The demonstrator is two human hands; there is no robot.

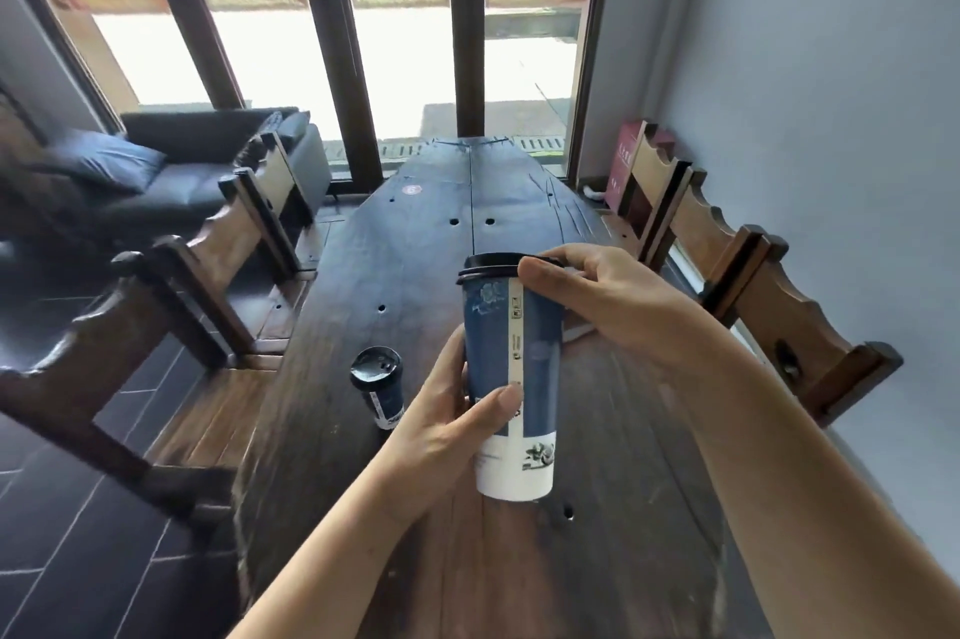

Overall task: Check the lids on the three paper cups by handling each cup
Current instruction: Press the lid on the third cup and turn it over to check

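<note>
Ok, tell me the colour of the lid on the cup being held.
Black. The lid tops the blue and white cup, clearest in the head view.

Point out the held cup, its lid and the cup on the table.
Held cup (535, 358): head view, blue side wall.
Lid (488, 264): head view, black rim facing the camera.
Table cup (378, 378): head view, black lid top.

This looks like a sitting or dining room in a home or teahouse. A long dark plank table (467, 223) runs toward tall dark-framed windows (467, 15) at the far end, carved wooden chairs (249, 243) flank it, and a black leather sofa (208, 160) stands far left on a dark tiled floor (78, 534).
</note>
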